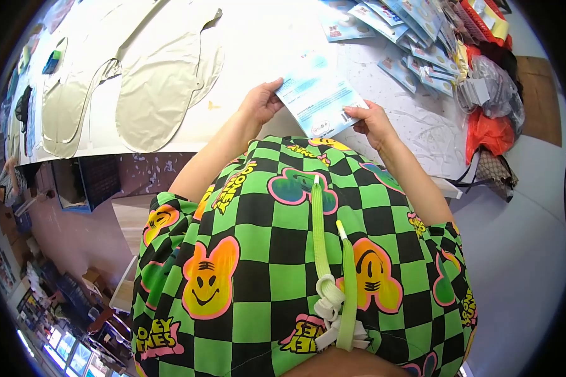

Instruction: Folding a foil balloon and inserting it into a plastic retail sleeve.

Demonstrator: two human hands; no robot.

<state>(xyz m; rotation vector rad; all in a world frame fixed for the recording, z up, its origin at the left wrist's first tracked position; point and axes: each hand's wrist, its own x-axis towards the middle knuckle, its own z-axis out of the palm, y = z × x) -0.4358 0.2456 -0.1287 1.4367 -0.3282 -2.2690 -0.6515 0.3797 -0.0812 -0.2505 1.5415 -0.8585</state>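
A flat light blue and white printed packet (321, 94) is held over the near edge of the white table (251, 38), its printed side facing up. My left hand (263, 102) grips its left edge, thumb on top. On the opposite side, my right hand (372, 123) pinches the lower right corner, with the thumb over the print and the fingers beneath. What lies inside the packet, if anything, cannot be seen.
Loosely piled blue packets (415, 38) cover the table's far right. Plastic bags (493, 94), a red bag (489, 133) and a patterned bag (495, 173) hang at the right edge. Beige fabric pieces (154, 94) lie at left, near a blue-green object (51, 61).
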